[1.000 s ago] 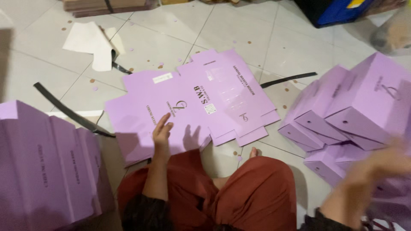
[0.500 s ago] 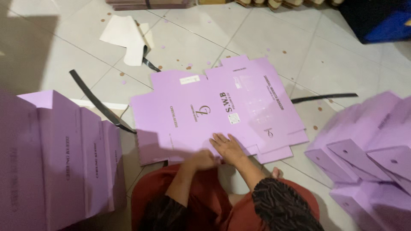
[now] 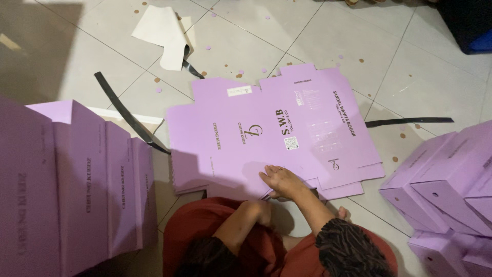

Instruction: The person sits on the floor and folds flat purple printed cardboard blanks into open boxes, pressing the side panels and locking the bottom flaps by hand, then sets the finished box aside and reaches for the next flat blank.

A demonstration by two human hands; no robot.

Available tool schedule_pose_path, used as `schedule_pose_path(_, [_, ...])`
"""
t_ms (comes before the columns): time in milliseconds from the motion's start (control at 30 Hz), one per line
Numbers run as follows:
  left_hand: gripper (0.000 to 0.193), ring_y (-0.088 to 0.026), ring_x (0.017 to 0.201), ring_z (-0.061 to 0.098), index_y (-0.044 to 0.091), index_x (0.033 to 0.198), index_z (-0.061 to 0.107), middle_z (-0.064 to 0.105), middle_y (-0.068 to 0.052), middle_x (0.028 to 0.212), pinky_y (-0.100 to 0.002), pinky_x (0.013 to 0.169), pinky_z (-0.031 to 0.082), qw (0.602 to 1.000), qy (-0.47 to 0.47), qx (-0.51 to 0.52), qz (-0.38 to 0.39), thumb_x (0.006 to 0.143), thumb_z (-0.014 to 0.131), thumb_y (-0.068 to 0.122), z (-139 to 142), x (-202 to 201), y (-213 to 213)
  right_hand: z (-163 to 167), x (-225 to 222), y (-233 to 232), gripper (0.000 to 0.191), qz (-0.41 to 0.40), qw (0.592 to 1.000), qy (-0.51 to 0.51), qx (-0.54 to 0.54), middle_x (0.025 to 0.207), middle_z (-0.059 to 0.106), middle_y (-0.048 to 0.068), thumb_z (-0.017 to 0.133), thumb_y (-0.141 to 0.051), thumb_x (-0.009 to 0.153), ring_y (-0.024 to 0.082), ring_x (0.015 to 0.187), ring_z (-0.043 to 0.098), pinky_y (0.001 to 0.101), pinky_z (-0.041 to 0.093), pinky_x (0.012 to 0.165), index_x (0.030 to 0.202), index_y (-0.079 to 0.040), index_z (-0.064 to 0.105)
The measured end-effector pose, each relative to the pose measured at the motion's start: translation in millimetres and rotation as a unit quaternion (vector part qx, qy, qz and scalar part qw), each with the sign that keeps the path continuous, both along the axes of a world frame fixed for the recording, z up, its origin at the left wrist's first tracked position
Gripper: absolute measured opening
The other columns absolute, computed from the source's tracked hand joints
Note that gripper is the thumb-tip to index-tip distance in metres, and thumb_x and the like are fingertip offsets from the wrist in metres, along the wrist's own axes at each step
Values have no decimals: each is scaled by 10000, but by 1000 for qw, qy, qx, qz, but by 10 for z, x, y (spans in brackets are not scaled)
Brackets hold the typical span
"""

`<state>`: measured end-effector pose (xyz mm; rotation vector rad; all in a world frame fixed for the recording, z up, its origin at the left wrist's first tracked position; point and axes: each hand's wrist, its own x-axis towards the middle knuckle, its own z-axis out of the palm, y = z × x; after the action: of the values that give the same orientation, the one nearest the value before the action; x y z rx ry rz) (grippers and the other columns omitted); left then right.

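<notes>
So the flat lilac box blank (image 3: 266,138) is lying unfolded on the tiled floor (image 3: 318,31), right on top of a small stack of the same blanks, with its long axis running left to right across the view. It sits straight ahead of the person's knees, and its near edge is where the action is. The right hand (image 3: 283,182) is the nearer one, palm down on that near edge, fingers (image 3: 267,176) spread flat and pressing rather than gripping anything. The left hand (image 3: 261,209) is tucked just below it, by the knee, and mostly hidden, so I can't tell if it's closed or loose. Off to the left stand folded lilac boxes (image 3: 77,184), more are piled on the right (image 3: 451,179), plus black straps (image 3: 128,115) and a white card scrap (image 3: 161,33).
</notes>
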<state>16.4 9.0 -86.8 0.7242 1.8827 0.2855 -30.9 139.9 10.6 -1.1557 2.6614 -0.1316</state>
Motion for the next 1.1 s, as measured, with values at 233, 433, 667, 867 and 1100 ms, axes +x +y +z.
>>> schedule_pose_path(233, [502,-363,1115,686,17,1190,704,710,-252,1203,-431,974,529,1000,4,8,7,909,673,432,-35,-42,21,-156,100,-174,388,60,959,268,-71,1107,716,213,697,-103,813,305,1046,717,381,577,959,1176,27,654])
schedule_pose_path(433, [522,-363,1136,674,16,1235,676,694,-248,1232,-437,975,526,1000,13,21,16,892,698,409,23,-28,15,-49,39,-269,265,21,921,343,-181,1083,750,210,653,-92,889,292,1027,743,376,586,963,1109,43,711])
schedule_pose_path(667, [618,-370,1156,647,24,1333,601,662,-244,1263,-453,969,514,943,121,134,278,890,726,437,631,-207,-117,530,-57,-192,201,-55,896,371,-240,1154,769,123,692,-73,948,249,1113,726,384,576,1015,1137,-40,750])
schedule_pose_path(867, [802,-277,993,728,-44,1361,498,704,-173,1161,-443,823,577,763,25,376,525,773,790,416,1118,-220,-126,872,-54,-92,207,-95,913,273,-287,1146,776,64,755,-137,892,214,1114,732,433,547,1045,1093,-95,777])
schedule_pose_path(1100, [346,-144,1122,647,-27,1251,660,684,-74,1220,-294,1011,500,420,-235,633,606,1007,601,211,882,-300,-160,961,-21,33,202,-123,946,135,-267,1151,787,18,783,-231,862,158,1089,739,397,491,1042,1047,-150,784])
